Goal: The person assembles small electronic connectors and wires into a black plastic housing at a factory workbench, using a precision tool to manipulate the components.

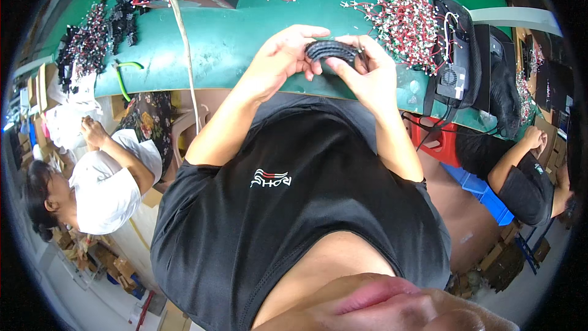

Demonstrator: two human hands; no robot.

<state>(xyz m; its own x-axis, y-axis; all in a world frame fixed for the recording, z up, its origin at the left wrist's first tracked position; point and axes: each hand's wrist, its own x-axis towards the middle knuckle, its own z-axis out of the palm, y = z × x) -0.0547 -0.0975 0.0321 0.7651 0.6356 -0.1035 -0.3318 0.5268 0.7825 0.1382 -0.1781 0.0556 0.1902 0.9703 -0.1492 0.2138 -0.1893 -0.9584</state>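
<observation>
Over the front edge of the green table (245,23), my two hands meet on a black, ribbed, curved piece (334,51). I cannot make out its exact kind. My right hand (375,73) grips its right part, with the thumb along the near side and the fingers behind. At the other end is my left hand (274,64), its fingers bent round the piece's left tip and partly hidden by it. Right of my hands lies a heap of short red and black wires with white connectors (401,24).
A red-sided box (208,1) full of similar wires stands at the far left, near a hanging cord (181,27). More black parts (89,46) and a green curved strip (122,79) lie leftward. Black equipment (453,76) sits right. People work on both sides.
</observation>
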